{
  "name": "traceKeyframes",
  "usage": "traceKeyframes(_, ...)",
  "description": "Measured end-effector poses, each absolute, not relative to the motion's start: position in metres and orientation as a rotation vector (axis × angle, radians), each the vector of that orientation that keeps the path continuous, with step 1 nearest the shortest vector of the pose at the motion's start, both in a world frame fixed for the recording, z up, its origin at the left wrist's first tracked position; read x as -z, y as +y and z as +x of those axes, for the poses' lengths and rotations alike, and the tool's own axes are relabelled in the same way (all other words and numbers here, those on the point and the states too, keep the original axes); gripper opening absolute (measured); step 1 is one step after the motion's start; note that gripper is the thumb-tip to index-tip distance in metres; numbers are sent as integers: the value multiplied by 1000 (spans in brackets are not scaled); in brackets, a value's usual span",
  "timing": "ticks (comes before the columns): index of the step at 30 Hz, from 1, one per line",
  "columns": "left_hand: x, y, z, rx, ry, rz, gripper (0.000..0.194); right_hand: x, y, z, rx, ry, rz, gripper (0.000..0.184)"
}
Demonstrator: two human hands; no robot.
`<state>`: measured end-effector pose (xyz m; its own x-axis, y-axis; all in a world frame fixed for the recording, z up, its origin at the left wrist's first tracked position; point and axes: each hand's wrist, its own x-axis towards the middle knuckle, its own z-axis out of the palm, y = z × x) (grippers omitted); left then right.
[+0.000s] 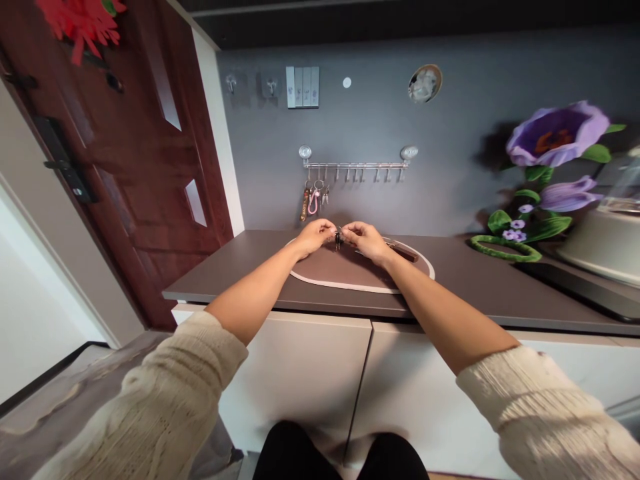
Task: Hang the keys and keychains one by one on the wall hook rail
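Above the brown oval mat (345, 270), my left hand (317, 237) and my right hand (365, 239) meet with fingertips pinched. Between them hangs a small bunch of keys (338, 241) on a ring, gripped from both sides. The ring is largely covered by the fingers. Behind my right wrist, a brown, narrow item (404, 253) lies on the mat; its kind is unclear because the arm partly hides it.
A clear hook rail (356, 165) on the grey wall carries several keyrings, including a pink loop (313, 201). Purple fabric flowers (557, 137) and a pale lamp-like object (603, 240) stand right. A dark red door (150, 167) is at left. White cabinet doors (295, 373) sit below the countertop (460, 287).
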<state>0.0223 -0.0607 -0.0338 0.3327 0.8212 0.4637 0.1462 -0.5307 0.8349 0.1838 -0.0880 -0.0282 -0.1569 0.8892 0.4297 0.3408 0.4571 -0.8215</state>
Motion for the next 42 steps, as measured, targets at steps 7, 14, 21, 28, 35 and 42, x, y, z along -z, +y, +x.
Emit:
traceKeyframes(7, 34, -66, 23, -1198, 786, 1885, 14, 29, -91, 183, -795, -1687, -1051, 27)
traceKeyframes(14, 36, -64, 25, -1216, 766, 1880, 18, 31, -89, 184, -836, -1647, -1000, 27)
traceKeyframes(21, 35, -63, 27, -1330, 929, 1984, 13, 31, -79, 187, -673, -1683, -993, 27)
traceKeyframes(28, 42, -54, 24, -1295, 1280, 2145, 13, 5, -66, 185, -495, -1596, -1055, 20)
traceKeyframes(35, 48, -53, 26, -1168, 1395, 2189, 16, -34, -47, 171, -635, -1389, -1057, 7)
traceKeyframes(42, 49, -57, 28, -1100, 1469, 2160, 15, -62, -21, 157, -695, -1251, -1091, 9)
